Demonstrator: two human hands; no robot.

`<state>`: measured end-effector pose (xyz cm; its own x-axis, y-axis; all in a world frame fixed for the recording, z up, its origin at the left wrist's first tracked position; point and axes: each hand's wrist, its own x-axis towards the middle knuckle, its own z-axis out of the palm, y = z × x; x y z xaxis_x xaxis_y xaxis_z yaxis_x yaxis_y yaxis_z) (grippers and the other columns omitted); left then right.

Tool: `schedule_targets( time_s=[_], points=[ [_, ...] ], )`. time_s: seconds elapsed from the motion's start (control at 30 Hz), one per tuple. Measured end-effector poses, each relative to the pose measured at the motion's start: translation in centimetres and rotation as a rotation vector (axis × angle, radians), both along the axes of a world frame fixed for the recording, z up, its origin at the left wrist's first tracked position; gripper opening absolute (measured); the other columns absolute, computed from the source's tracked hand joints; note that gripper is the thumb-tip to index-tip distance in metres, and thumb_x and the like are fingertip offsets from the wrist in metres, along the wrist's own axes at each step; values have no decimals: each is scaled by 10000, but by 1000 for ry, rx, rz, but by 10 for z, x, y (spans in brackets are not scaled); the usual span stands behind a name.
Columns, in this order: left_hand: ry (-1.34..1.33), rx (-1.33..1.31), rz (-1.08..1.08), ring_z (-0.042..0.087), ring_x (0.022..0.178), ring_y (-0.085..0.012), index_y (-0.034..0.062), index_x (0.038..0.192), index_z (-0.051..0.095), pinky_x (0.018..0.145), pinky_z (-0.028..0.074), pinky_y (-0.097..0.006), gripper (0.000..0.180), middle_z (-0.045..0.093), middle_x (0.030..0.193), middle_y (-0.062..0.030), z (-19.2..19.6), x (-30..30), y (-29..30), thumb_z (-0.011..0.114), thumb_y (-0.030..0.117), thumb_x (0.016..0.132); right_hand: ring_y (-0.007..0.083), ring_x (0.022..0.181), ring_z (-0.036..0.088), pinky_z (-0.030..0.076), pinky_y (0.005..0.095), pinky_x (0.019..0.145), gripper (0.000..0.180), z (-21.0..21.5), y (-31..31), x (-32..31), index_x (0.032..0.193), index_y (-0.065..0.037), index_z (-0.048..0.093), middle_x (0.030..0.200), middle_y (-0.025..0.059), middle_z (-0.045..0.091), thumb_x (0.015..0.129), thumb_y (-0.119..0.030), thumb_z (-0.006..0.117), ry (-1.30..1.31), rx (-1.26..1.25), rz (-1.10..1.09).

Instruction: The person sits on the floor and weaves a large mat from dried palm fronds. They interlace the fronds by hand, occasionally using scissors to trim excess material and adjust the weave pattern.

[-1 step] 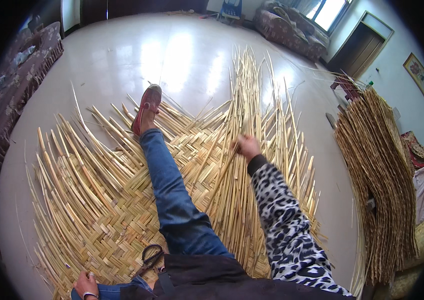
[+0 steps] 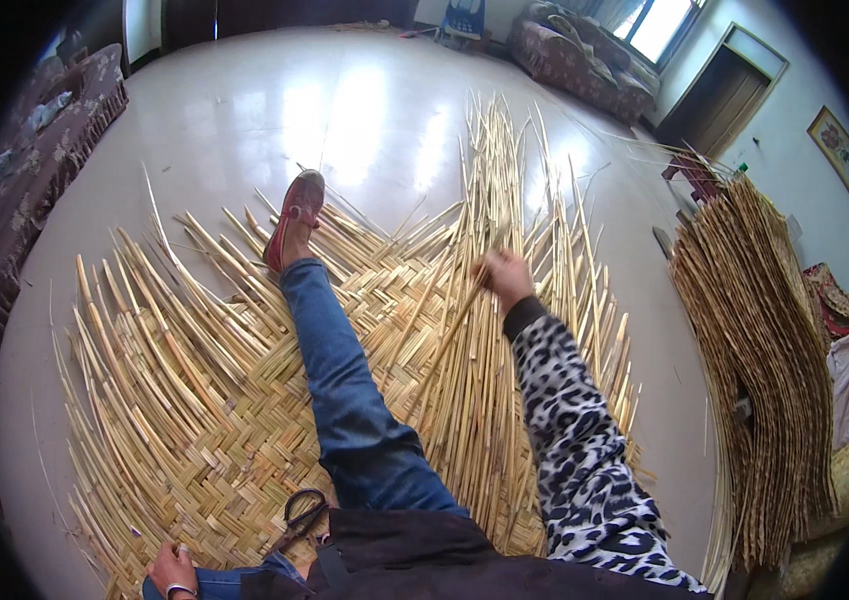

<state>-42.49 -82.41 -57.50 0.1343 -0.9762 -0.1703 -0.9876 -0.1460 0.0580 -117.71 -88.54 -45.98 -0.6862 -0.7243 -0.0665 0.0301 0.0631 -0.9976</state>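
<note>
A reed strip (image 2: 445,340) slants up over the weave, pinched in the closed fingers of my right hand (image 2: 507,278). Under that hand lies a bundle of long loose reeds (image 2: 493,180), stretching away from me across the woven reed mat (image 2: 235,450). At the lower left, my left hand (image 2: 173,568) lies beside my bent knee at the mat's near edge. Its fingers are curled in, and whatever they may hold is hidden. A pair of dark-handled scissors (image 2: 303,512) rests on the mat near my lap, the blades partly covered.
My outstretched leg (image 2: 345,370) crosses the mat, ending in a red shoe (image 2: 297,215). Unwoven reed ends (image 2: 135,340) fan out around the weave. A tall folded stack of woven matting (image 2: 755,370) stands at the right. Covered sofas (image 2: 55,150) stand at the left and far right.
My right hand has shifted slightly to the right and away from me, the reed strip moving with it. My left hand stays where it was.
</note>
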Motion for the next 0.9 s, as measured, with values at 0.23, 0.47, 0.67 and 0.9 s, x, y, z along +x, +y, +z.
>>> schedule_targets(
  time_s=[0.23,0.47,0.67,0.9],
  points=[
    [667,-126,81,621,758,-147,14,960,644,671,492,-308,143,657,819,-64,-18,-15,-9,654,149,913,204,951,658,542,327,908,208,160,-43,36,1056,8,599,1024,127,671,1029,-132,447,-296,-722,232],
    [1521,-255,-73,594,1073,-151,35,1328,507,848,493,-259,466,615,1178,-49,57,-157,-1,691,186,928,95,654,542,504,263,657,143,14,-34,337,940,-49,586,800,22,613,972,-184,621,-819,-269,780],
    [1852,-251,417,642,1034,-164,87,1201,589,766,530,-283,324,664,1133,-55,77,-143,9,659,275,947,126,828,686,576,252,713,191,-62,30,440,1040,-88,546,886,18,655,977,-253,619,-1059,182,806],
    [2267,-88,576,694,967,-180,111,1143,658,746,590,-328,244,714,1083,-61,49,-100,34,608,281,975,146,883,668,533,285,763,164,-20,-13,376,1052,-89,588,994,53,698,988,-239,592,-791,1,608]
  ],
)
